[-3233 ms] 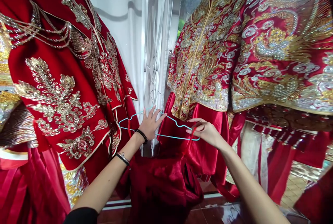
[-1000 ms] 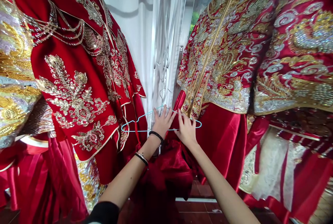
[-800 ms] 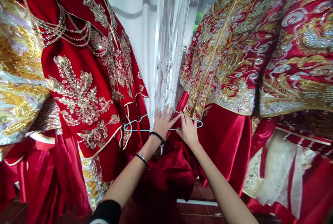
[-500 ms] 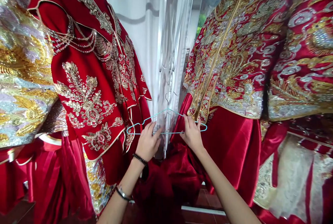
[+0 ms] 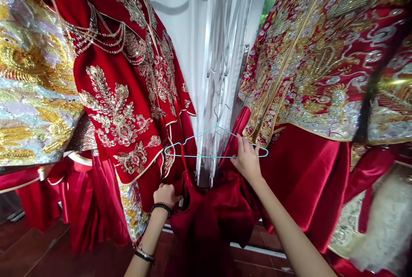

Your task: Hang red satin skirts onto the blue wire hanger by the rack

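My right hand (image 5: 248,159) grips the right part of a thin light-blue clothes hanger (image 5: 201,156), its hook pointing up. From the notch near the hanger's left end a narrow red strap (image 5: 184,159) runs down to a dark red satin garment (image 5: 206,217). Lower on the left, my left hand (image 5: 166,196) is closed at the upper left edge of this garment, the thumb towards it. The fingers are curled away from view, so the exact part they grip is hidden. A black bead bracelet and a metal bangle circle the left wrist.
A red jacket (image 5: 119,96) with beaded embroidery hangs close on the left, beside a gold-sequined garment (image 5: 35,83). On the right hang a gold-and-silver embroidered jacket (image 5: 309,75) and a red satin skirt (image 5: 309,178). White metal posts (image 5: 210,62) stand behind the hanger.
My left hand has left the hanger and moved down and left to the dark red garment. The right hand still holds the hanger. The view has shifted, moving the scene slightly right.
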Demonstrator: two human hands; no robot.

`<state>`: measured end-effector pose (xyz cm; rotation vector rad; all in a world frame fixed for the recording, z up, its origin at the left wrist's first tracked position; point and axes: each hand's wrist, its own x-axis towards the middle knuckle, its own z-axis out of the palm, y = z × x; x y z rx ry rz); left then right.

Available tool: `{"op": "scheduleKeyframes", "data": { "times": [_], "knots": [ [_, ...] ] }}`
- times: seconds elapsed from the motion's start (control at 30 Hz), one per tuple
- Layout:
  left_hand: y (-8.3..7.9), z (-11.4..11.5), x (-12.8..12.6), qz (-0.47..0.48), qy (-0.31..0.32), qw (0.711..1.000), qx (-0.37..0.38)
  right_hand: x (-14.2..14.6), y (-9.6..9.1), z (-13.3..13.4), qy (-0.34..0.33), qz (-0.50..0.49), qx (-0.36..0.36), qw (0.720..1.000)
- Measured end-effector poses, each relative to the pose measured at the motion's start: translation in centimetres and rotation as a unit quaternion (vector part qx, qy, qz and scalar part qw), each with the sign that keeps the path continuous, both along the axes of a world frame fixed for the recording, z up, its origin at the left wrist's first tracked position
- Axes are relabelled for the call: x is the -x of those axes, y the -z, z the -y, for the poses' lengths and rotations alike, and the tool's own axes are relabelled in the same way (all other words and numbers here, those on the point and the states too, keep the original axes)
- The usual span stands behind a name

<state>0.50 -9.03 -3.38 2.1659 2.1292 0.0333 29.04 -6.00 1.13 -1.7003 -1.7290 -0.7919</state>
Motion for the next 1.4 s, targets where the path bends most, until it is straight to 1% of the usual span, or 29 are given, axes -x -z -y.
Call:
{"op": "scheduleKeyframes", "data": {
  "times": [0.1,0.17,0.3,0.37,0.4,0.43,0.47,0.5,0.53,0.6,0.63,0.67,0.7,0.73,0.77,0.8,0.83,0.9,0.97,1.03,1.1,1.23,1.4],
  "knots": [
    [-0.2,-0.2,-0.3,-0.013,-0.02,0.999,0.032,0.0,-0.1,0.1,0.001,0.005,-0.001,1.0],
    [-0.5,-0.4,-0.5,-0.012,-0.018,0.999,0.047,0.0,-0.1,0.2,0.001,0.01,-0.003,1.0],
    [-1.4,-1.2,-0.3,0.02,-0.022,0.999,0.044,-0.1,0.0,0.1,-0.004,0.012,-0.003,1.0],
    [-1.8,-1.9,0.0,0.056,-0.039,0.997,0.031,-0.2,0.1,0.0,-0.006,0.01,-0.002,1.0],
    [-2.0,-2.3,0.1,0.092,-0.045,0.994,0.027,-0.2,0.2,0.0,-0.006,0.009,-0.003,1.0],
    [-2.1,-2.8,0.2,0.15,-0.044,0.987,0.028,-0.1,0.2,0.0,-0.006,0.008,-0.005,1.0],
    [-2.1,-3.2,0.3,0.227,-0.039,0.972,0.035,-0.1,0.3,0.0,-0.005,0.006,-0.006,1.0],
    [-2.1,-3.6,0.3,0.319,-0.033,0.946,0.045,-0.1,0.3,0.0,-0.005,0.004,-0.009,1.0],
    [-2.0,-3.9,0.2,0.415,-0.027,0.908,0.051,0.0,0.3,0.0,-0.005,0.001,-0.011,1.0],
    [-2.2,-4.1,-0.1,0.578,-0.024,0.815,0.035,0.1,0.3,0.0,-0.007,-0.005,-0.015,1.0],
    [-2.5,-4.1,-0.3,0.635,-0.022,0.772,0.01,0.1,0.3,0.0,-0.008,-0.008,-0.014,1.0],
    [-2.9,-3.9,-0.5,0.676,-0.016,0.736,-0.021,0.2,0.2,0.0,-0.01,-0.011,-0.012,1.0],
    [-3.4,-3.6,-0.7,0.705,-0.001,0.708,-0.048,0.2,0.2,0.0,-0.012,-0.013,-0.009,1.0],
    [-4.1,-3.2,-0.8,0.722,0.022,0.689,-0.064,0.3,0.2,0.0,-0.014,-0.015,-0.005,1.0],
    [-4.7,-2.9,-0.9,0.731,0.052,0.677,-0.068,0.3,0.1,0.0,-0.016,-0.016,-0.003,1.0],
    [-5.4,-2.5,-1.0,0.731,0.088,0.674,-0.063,0.3,0.2,-0.1,-0.017,-0.017,-0.001,1.0],
    [-6.0,-2.2,-0.9,0.724,0.124,0.676,-0.052,0.4,0.2,-0.1,-0.017,-0.017,-0.001,1.0],
    [-6.8,-1.7,-0.7,0.698,0.186,0.69,-0.041,0.4,0.3,-0.3,-0.015,-0.016,-0.001,1.0],
    [-7.3,-1.6,-0.4,0.674,0.221,0.703,-0.049,0.4,0.4,-0.5,-0.01,-0.015,-0.004,1.0],
    [-7.3,-1.6,0.0,0.667,0.231,0.705,-0.074,0.3,0.6,-0.8,-0.009,-0.014,-0.009,1.0],
    [-7.1,-1.7,0.4,0.672,0.22,0.697,-0.116,0.2,0.7,-1.0,-0.012,-0.013,-0.015,1.0],
    [-6.2,-1.7,1.2,0.689,0.159,0.678,-0.2,0.0,0.7,-1.2,-0.02,-0.008,-0.019,1.0],
    [-5.6,-1.2,2.0,0.688,0.086,0.674,-0.255,0.1,0.5,-1.1,-0.018,-0.008,-0.01,1.0]
  ]
}}
